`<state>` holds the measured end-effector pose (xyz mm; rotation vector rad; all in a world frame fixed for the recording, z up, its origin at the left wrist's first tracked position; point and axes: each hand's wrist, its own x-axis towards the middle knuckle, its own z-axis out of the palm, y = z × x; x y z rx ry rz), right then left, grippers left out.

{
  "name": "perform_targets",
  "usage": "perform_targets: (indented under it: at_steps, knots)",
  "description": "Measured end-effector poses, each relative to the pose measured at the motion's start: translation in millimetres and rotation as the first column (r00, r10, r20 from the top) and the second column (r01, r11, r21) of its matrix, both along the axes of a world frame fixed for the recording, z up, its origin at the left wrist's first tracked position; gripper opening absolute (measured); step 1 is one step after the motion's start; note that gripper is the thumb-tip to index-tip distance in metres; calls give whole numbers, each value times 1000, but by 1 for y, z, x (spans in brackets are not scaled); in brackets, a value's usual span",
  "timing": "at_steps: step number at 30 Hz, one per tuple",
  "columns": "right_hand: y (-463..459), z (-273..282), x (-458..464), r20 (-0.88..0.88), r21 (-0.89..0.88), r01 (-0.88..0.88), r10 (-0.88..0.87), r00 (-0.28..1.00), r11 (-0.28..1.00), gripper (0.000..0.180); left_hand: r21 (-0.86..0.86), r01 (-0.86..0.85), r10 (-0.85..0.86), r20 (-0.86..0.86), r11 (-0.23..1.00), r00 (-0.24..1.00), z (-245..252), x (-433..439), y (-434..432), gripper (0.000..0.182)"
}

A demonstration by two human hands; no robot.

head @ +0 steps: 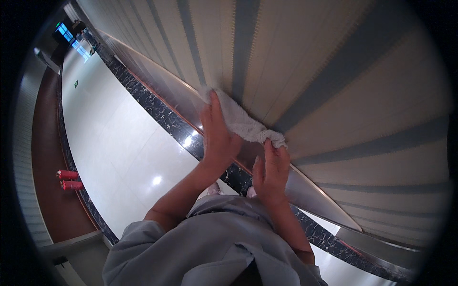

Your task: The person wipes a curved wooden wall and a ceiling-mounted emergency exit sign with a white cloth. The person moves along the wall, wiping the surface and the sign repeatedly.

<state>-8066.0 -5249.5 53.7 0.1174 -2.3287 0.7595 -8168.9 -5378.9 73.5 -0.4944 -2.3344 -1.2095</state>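
Observation:
A light grey-white cloth [239, 119] lies spread along the top edge of the wall's lower panel [304, 187], against the striped wall covering [286, 71]. My left hand [218, 130] presses on the cloth's far end, its fingers stretched along it and its thumb near the lower edge. Bunched material at the near end is under the fingertips of my right hand [273, 171], whose thumb stands apart from it. Both palms are turned to the wall.
Black marbled border tiles [161, 116] run along the wall's foot beside the pale glossy floor [118, 143]. Two red fire extinguishers [71, 180] stand by the opposite wall. Far down the corridor are indistinct objects and a bright window. My shoes [214, 188] show below.

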Motion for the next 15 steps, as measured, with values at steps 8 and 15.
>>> perform_targets:
  at_steps: [8,15]
  knots:
    - [-10,22,-39,-99,62,-47,53,994,997,54,99,-64,79,-146,993,986,18,-42,-17,94]
    - [-16,-10,-6,127,105,28,-42,991,994,55,-99,-2,5,33,995,999,-30,-10,-18,92]
